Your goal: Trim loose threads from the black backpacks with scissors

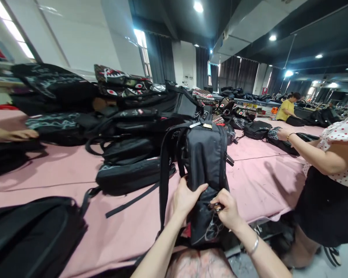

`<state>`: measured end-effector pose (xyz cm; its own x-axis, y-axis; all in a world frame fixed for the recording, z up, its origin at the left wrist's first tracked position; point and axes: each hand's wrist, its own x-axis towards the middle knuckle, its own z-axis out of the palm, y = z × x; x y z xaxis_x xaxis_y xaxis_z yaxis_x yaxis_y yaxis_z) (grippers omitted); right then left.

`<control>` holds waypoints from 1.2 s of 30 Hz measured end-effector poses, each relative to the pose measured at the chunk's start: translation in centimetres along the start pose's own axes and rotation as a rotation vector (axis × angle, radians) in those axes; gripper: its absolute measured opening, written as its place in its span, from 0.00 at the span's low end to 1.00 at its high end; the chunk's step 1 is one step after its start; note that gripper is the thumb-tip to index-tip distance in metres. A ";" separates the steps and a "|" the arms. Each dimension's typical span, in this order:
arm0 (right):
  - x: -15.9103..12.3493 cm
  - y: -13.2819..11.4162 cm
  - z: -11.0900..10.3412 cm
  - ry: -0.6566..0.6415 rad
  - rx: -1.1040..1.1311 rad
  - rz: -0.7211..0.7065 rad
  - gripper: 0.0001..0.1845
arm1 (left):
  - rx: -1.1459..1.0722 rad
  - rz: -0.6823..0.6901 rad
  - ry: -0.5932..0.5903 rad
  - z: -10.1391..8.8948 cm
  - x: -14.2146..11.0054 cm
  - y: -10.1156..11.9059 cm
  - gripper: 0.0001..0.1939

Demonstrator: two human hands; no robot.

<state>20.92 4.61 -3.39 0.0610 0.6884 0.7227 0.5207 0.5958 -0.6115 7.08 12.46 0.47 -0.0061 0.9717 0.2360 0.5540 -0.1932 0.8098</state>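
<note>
A black backpack (204, 162) stands on its end at the table's near edge, in front of my body. Its straps hang on the left side, and pale line drawing shows on its lower part. My left hand (187, 197) grips the bag's left side, thumb lying across the fabric and the other fingers partly hidden. Against the lower front, my right hand (227, 208) is closed, with curled fingers around a small dark object (218, 207) whose kind I cannot make out. A silver bracelet circles the right wrist.
Black bags (133, 173) are piled left and behind on the pink-covered table (127, 227). Another backpack (31, 231) lies near left. A co-worker's hand (24, 135) rests at far left. A person in a dotted top (336, 143) handles a bag at right; one in yellow (287, 110) sits farther back.
</note>
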 end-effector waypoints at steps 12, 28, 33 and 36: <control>-4.8 -0.4 -2.3 -0.077 -0.193 0.017 0.19 | 0.199 0.048 0.090 2.4 -2.7 -0.4 0.29; -11.2 2.1 0.0 0.240 -0.309 0.002 0.13 | 0.072 0.625 0.276 2.6 -9.1 -4.9 0.29; -11.4 1.8 -0.2 0.262 -0.289 0.018 0.12 | 0.275 0.909 0.007 1.0 -11.0 -5.1 0.09; -11.5 1.7 -0.1 0.252 -0.279 0.037 0.13 | 0.374 0.867 -0.022 1.4 -11.3 -5.4 0.08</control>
<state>21.20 -2.32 -12.66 0.2735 0.5634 0.7796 0.7237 0.4134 -0.5526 5.33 2.76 -7.33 0.5469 0.5128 0.6618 0.5890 -0.7974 0.1312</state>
